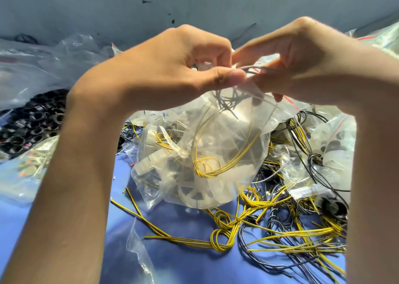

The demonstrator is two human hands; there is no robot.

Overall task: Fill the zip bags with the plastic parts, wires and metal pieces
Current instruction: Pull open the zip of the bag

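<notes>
Two bare forearms rise from the lower corners, and above them the left hand (172, 68) and right hand (302, 63) meet at the mouth of a clear zip bag (226, 132), which they hold up above the blue surface (172, 251). The fingers of both hands are curled, pinching the bag's thin, crinkled top edge. The soft film bulges below with a knotted coil of yellow-and-black wire (212, 165), white ribbed plastic parts (194, 194) and a tangle of thin black wires (228, 102) near the opening. Under it, loose yellow and black wires (280, 240) sprawl in glossy loops, black plastic rings (32, 122) heap at the left, and other filled bags (334, 143) lie at the right.
</notes>
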